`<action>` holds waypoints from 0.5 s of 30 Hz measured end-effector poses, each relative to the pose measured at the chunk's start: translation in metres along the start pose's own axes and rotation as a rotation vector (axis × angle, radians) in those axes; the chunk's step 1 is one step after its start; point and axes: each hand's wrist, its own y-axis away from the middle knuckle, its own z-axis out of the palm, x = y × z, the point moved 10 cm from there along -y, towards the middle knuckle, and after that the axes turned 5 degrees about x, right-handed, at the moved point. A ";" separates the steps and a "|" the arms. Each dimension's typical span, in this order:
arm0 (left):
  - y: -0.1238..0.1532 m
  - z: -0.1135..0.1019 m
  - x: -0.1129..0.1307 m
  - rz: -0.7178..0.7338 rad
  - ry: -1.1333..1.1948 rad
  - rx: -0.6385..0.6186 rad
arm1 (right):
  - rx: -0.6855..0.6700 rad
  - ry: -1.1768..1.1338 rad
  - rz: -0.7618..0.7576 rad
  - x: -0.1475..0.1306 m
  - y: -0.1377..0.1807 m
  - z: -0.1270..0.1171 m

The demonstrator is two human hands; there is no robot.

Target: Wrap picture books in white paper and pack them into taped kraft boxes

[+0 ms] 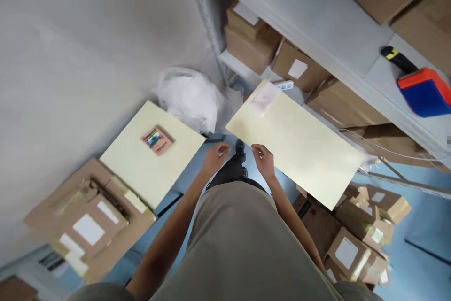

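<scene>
I look straight down my body at my two hands. My left hand (214,157) hangs over the blue floor with its fingers curled in a pinch; whatever is in them is too small to make out. My right hand (263,159) is at the near edge of a pale yellow sheet (299,143), fingers curled, with a thin clear film seeming to run between the two hands. A small clear bag with something pinkish (263,96) lies at the sheet's far end. A second pale yellow sheet (151,160) on the left carries a small pink packet (157,140).
Taped cardboard boxes (89,216) sit under the left sheet, more boxes (355,240) at lower right. A grey metal shelf (317,24) holds boxes and a red-and-blue tape dispenser (424,90). A white plastic bag (190,96) lies by the wall.
</scene>
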 end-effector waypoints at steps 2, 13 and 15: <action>0.049 -0.023 -0.015 -0.060 0.050 0.113 | -0.083 -0.021 -0.012 0.001 0.027 0.018; 0.299 -0.144 -0.110 -0.300 0.103 0.576 | -0.450 -0.053 -0.012 0.006 0.170 0.126; 0.325 -0.164 -0.133 -0.324 0.067 0.623 | -0.485 -0.036 -0.025 0.003 0.188 0.139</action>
